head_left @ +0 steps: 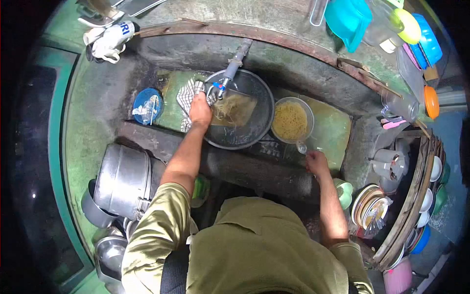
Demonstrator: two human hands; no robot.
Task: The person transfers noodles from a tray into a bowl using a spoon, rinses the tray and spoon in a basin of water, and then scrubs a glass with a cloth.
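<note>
My left hand is closed on a black-and-white checked cloth at the left rim of a large dark basin. Brownish liquid and pale noodle-like strands show inside the basin, under a tap with a blue lever. To the right stands a round metal pan filled with yellow noodles. My right hand is closed just below that pan. From its fingers a spoon-like shiny metal utensil reaches up to the pan's lower rim. A red bit shows at my fingers.
A blue bowl with white scraps sits at the left. Large metal pots are stacked at the lower left. Plates and a wooden rack stand at the right. A raised ledge carries a turquoise jug and mugs.
</note>
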